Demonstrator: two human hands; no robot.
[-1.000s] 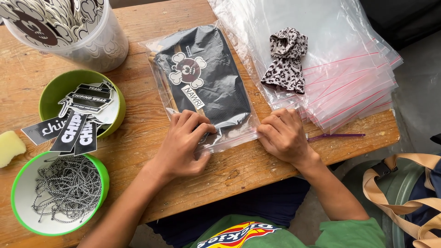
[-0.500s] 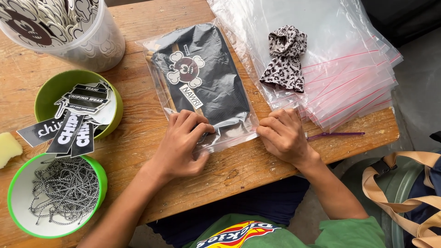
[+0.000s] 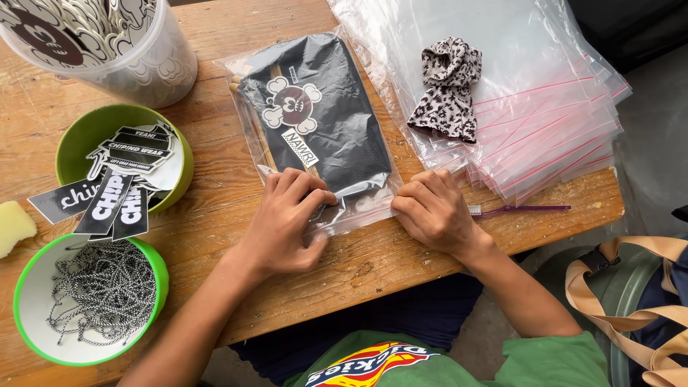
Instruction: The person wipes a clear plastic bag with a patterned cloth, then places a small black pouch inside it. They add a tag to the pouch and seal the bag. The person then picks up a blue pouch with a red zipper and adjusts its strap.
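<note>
A clear plastic bag (image 3: pixel 315 129) holding a folded black garment (image 3: pixel 322 118) with a skull-like sticker on it lies flat on the wooden bench (image 3: pixel 215 215), and both hands press on its near edge. The left hand (image 3: pixel 287 218) lies palm down with fingers curled onto the bag's near left corner; the right hand (image 3: pixel 430 211) sits at the near right corner with fingers bent under, knuckles up. Whether the fingertips pinch the bag's seal or only press it flat is hidden beneath the fingers themselves, and the seal strip between the hands is hard to make out through the glare. Just beyond the right hand, a stack of empty clear bags (image 3: pixel 545 129) with pink strips fans out, running off the top edge, with a small leopard-print cloth (image 3: pixel 448 89) resting on it. A purple toothbrush-like tool (image 3: pixel 519 209) lies just beside the right hand. Left of the left hand stands a green bowl (image 3: pixel 79 136) of black-and-white stickers (image 3: pixel 118 186), some spilling over its rim, and nearer the body a second green bowl (image 3: pixel 161 287) holding ball chains (image 3: pixel 100 290). A yellow sponge (image 3: pixel 13 226) is cut off at the left edge. Beyond the bowls a clear tub (image 3: pixel 154 68) of printed pieces is cropped at the top. A bag with tan straps (image 3: pixel 616 287) sits on the floor beyond the right arm, partly out of view.
</note>
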